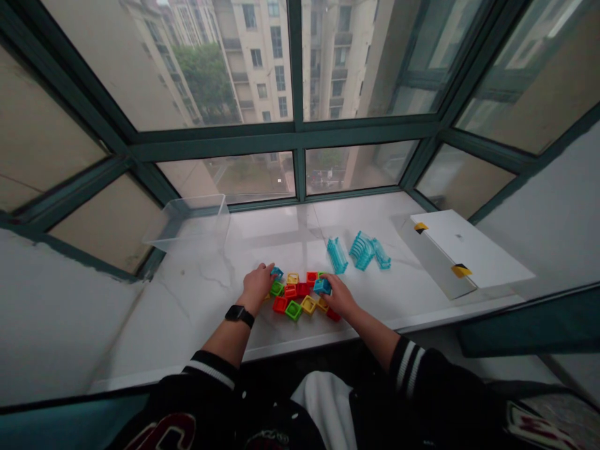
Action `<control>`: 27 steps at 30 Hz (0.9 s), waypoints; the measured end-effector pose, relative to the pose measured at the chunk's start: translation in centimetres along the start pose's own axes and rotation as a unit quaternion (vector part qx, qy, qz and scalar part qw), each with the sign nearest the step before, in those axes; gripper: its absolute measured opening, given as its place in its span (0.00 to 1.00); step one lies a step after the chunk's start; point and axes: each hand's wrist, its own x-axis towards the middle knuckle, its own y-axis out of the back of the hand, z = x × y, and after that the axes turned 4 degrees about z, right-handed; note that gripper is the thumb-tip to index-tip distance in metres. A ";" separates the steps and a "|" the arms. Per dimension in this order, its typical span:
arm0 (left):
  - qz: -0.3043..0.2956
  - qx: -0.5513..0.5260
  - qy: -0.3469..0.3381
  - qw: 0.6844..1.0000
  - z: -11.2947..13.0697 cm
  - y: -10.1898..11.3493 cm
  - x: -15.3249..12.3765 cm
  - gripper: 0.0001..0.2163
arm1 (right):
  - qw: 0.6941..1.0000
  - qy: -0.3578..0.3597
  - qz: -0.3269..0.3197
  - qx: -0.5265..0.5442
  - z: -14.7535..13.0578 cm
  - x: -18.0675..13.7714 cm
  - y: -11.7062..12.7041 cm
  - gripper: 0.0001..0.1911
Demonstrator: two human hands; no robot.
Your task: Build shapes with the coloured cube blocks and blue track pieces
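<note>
A cluster of small square hollow blocks (300, 299) in red, green, yellow and blue lies on a white marble sill (197, 300). My left hand (257, 286) rests at the cluster's left edge, fingers curled beside a blue block (277, 272) and a green one (276, 289); whether it grips one is hidden. My right hand (338, 296) sits at the right edge, fingers closed on a blue block (322, 286). A black watch (239, 314) is on my left wrist.
Translucent blue ribbed pieces (363, 250) stand behind and to the right of the blocks. A clear plastic bin (194, 219) sits at the back left. A white box (457, 250) with yellow-black corners lies at the right. Green-framed windows enclose the sill.
</note>
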 end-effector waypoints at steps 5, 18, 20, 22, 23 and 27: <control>0.089 -0.090 -0.034 0.991 -1.3 -0.8 -4.8 0.19 | 0.993 0.046 -0.022 -0.110 0.4 -0.1 -1.8 0.26; 0.149 -0.080 0.035 0.985 -2.3 -8.4 -9.6 0.27 | 0.991 0.069 -0.010 -0.118 1.4 -3.3 -2.3 0.38; 0.168 -0.098 0.034 0.980 -2.3 -8.6 -8.9 0.27 | 0.992 0.069 -0.010 -0.107 1.2 -2.9 -2.9 0.38; 0.183 -0.106 0.043 0.976 -2.0 -8.7 -8.5 0.26 | 0.993 0.069 -0.010 -0.099 0.8 -2.2 -3.6 0.37; 0.186 -0.108 0.051 0.975 -1.8 -8.7 -8.5 0.25 | 0.993 0.069 -0.011 -0.095 0.5 -1.8 -3.9 0.36; 0.193 -0.121 0.072 0.971 -1.1 -8.9 -8.7 0.24 | 0.992 0.082 -0.019 -0.089 -0.5 -0.7 -4.9 0.32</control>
